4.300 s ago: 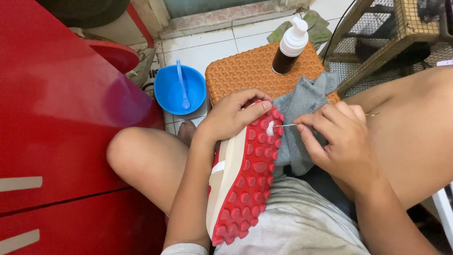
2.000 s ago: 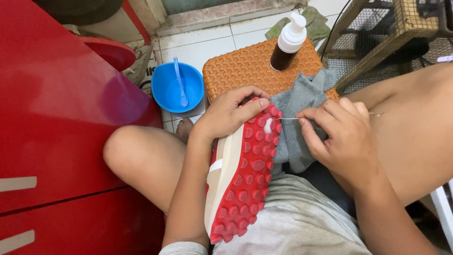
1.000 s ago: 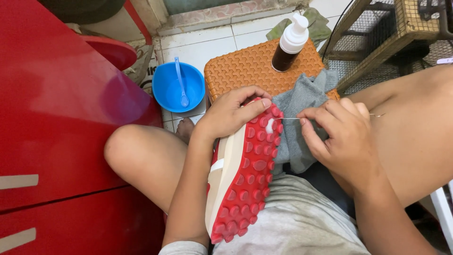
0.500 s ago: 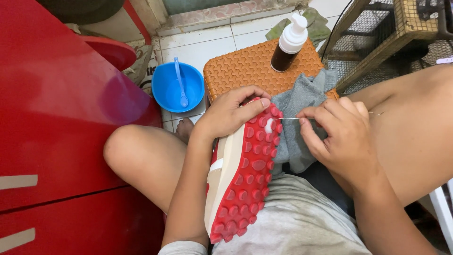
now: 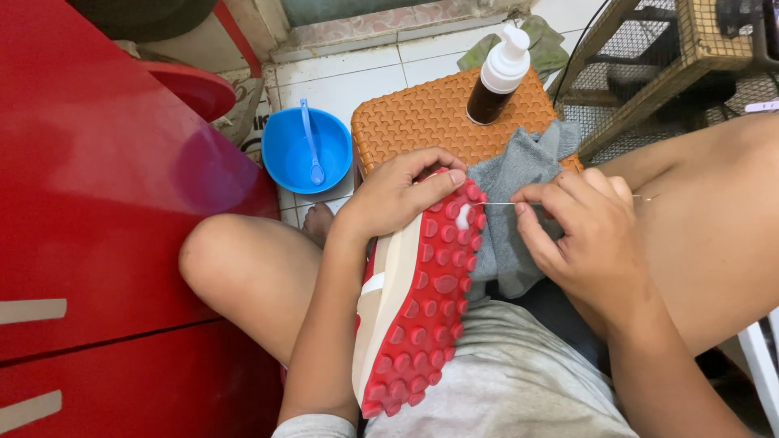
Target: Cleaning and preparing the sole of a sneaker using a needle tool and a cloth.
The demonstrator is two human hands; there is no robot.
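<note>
Head view looks down on a seated person's lap, where a shoe point(image 5: 422, 300) with a red studded sole lies sole-up across the thighs, toe toward the stool. The left hand point(image 5: 398, 199) is closed around the toe end, thumb laid along the sole's edge. The right hand point(image 5: 580, 235) is pinched shut on a thin needle point(image 5: 495, 203) that points at the toe of the sole, where a small white spot shows; a fine thread seems to trail off past the knuckles, too thin to be sure. A grey cloth point(image 5: 511, 211) hangs between shoe and right hand, draped off the near edge of an orange woven stool point(image 5: 422, 122). A dark pump bottle point(image 5: 497, 77) with a white top stands at the stool's far right corner. On the tiled floor point(image 5: 357, 77) just left of the stool sits a blue bowl point(image 5: 296, 158) holding a blue spoon point(image 5: 310, 146). A red cabinet point(image 5: 89, 203) fills the left side.
</note>
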